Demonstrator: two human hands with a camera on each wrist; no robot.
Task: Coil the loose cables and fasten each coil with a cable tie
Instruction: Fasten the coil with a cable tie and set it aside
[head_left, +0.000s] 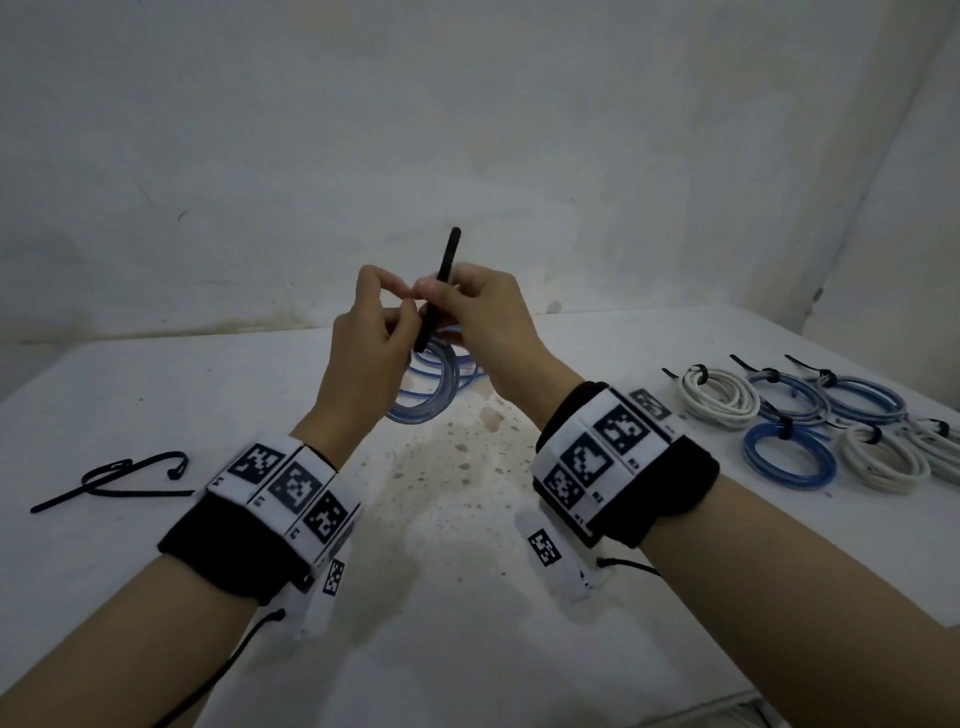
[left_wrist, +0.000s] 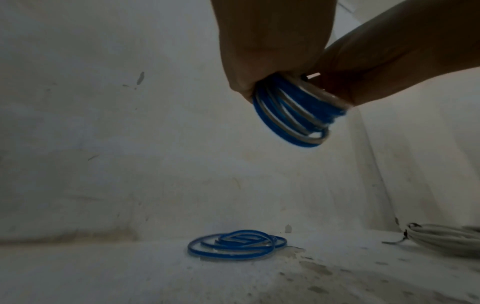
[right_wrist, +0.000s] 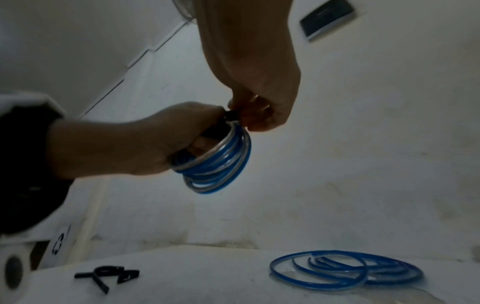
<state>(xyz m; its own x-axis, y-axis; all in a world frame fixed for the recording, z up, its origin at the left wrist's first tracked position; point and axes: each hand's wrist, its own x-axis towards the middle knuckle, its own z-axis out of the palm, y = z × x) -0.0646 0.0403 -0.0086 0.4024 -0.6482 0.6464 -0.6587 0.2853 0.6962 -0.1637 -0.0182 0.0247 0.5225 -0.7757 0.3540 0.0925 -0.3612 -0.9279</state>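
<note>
Both hands are raised over the middle of the white table (head_left: 156, 415). My left hand (head_left: 397, 312) grips a small coil of blue cable (right_wrist: 221, 164), its fingers curled through the loops. The coil (left_wrist: 291, 115) hangs below both hands. My right hand (head_left: 441, 293) pinches a black cable tie (head_left: 448, 260) at the top of the coil, and the tie's free end sticks straight up. The tie's black head (right_wrist: 230, 116) shows between the two hands. A second blue cable (right_wrist: 345, 269) lies in loose loops on the table beneath.
Several tied coils, white (head_left: 719, 397) and blue (head_left: 789, 460), lie in a group at the right of the table. Spare black ties (head_left: 119, 478) lie at the left. A plain wall (head_left: 467, 130) stands close behind the table.
</note>
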